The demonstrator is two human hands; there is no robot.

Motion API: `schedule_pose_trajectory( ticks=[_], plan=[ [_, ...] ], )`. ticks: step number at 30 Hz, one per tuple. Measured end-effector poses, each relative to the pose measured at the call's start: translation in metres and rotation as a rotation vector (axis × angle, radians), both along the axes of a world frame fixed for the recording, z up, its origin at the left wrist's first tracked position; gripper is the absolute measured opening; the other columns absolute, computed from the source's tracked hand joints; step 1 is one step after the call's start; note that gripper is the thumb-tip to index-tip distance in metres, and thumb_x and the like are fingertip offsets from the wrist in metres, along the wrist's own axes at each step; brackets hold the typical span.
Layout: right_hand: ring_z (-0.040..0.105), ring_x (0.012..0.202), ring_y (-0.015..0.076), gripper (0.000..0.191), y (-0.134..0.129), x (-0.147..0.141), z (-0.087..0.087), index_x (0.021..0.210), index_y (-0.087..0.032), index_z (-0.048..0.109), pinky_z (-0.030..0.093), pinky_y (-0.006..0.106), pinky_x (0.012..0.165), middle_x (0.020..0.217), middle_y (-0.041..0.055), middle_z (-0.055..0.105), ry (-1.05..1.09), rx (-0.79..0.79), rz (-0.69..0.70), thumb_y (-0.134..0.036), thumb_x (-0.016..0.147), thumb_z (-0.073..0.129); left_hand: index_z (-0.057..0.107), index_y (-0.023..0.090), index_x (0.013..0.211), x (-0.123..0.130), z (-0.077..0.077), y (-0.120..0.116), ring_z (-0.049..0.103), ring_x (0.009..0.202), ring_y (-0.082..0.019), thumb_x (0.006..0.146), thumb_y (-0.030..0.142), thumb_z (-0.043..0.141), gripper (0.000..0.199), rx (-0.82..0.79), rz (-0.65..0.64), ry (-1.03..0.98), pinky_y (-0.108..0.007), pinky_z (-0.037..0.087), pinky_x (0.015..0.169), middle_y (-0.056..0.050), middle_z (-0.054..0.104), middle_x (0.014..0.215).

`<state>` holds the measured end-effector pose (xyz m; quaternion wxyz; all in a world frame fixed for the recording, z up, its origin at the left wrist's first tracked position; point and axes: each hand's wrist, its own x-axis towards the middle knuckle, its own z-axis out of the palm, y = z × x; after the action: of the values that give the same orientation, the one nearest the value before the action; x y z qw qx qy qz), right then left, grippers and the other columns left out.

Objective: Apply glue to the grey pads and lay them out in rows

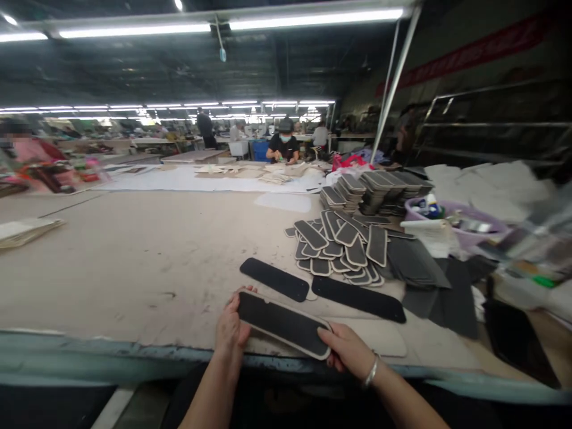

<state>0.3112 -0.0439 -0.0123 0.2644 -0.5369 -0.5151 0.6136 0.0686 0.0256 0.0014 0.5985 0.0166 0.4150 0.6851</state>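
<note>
Held between both hands is a long dark panel with rounded corners and a pale border (283,322), tilted above the table's front edge. My left hand (232,322) grips its left end, the fingers partly behind it. At the right end, my right hand (342,345) pinches it, thumb on top. Just beyond lie two plain black rounded strips, one on the left (273,279) and one on the right (357,299). A pale rounded piece (379,336) rests flat beside my right hand.
A loose heap of pale-edged dark panels (339,244) lies to the right, with neat stacks (375,187) behind. Farther right are dark sheets (415,265) and a purple basket (482,235). Pale cloth (27,231) sits at far left. A person (283,146) works across the table.
</note>
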Motion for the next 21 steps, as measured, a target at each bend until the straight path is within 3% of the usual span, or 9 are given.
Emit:
schedule_pose_trajectory(
  ticks=[6,11,15,19,21],
  plan=[
    [0.036,0.033,0.0063,0.056,0.004,0.002,0.005,0.079,-0.017,0.051,0.023,0.018,0.034,0.044,-0.0058,0.049,0.085,0.033,-0.075,-0.073,0.070,0.050,0.066,0.012,0.087,0.002,0.002,0.001,0.068,0.072,-0.014,0.091,0.012,0.045,0.022,0.002,-0.044,0.076,-0.025,0.057,0.070,-0.006,0.071,0.079],
    [0.035,0.033,0.0059,0.054,0.005,0.013,0.012,0.082,-0.018,0.050,0.022,0.017,0.032,0.044,-0.0068,0.046,0.163,0.064,-0.208,-0.070,0.070,0.057,0.067,0.020,0.098,0.010,0.008,-0.005,0.068,0.082,-0.015,0.091,0.021,0.052,0.017,0.112,-0.175,-0.036,-0.027,0.057,0.071,-0.003,0.072,0.094],
    [0.036,0.035,0.0052,0.052,0.019,0.028,0.022,0.085,-0.020,0.047,0.022,0.016,0.033,0.046,-0.0083,0.042,0.228,0.147,-0.412,-0.068,0.071,0.060,0.064,0.021,0.108,0.012,0.003,-0.004,0.067,0.095,-0.019,0.091,0.027,0.051,0.022,0.162,-0.293,-0.030,-0.030,0.056,0.080,-0.008,0.068,0.111],
    [0.048,0.045,0.0068,0.050,0.056,0.061,0.040,0.090,-0.023,0.045,0.038,0.015,0.040,0.055,-0.0071,0.047,0.264,0.270,-0.631,-0.066,0.071,0.062,0.062,0.019,0.111,0.012,-0.002,-0.002,0.066,0.098,-0.019,0.091,0.024,0.051,0.023,0.134,-0.322,0.041,-0.028,0.054,0.080,-0.011,0.064,0.118],
    [0.062,0.068,0.0120,0.051,0.076,0.081,0.047,0.098,-0.025,0.045,0.052,0.021,0.059,0.076,-0.0002,0.062,0.253,0.309,-0.665,-0.069,0.074,0.057,0.063,0.016,0.105,0.013,-0.004,-0.002,0.068,0.090,-0.017,0.090,0.021,0.053,0.019,0.052,-0.334,0.105,-0.026,0.054,0.075,-0.012,0.067,0.111]
  ],
)
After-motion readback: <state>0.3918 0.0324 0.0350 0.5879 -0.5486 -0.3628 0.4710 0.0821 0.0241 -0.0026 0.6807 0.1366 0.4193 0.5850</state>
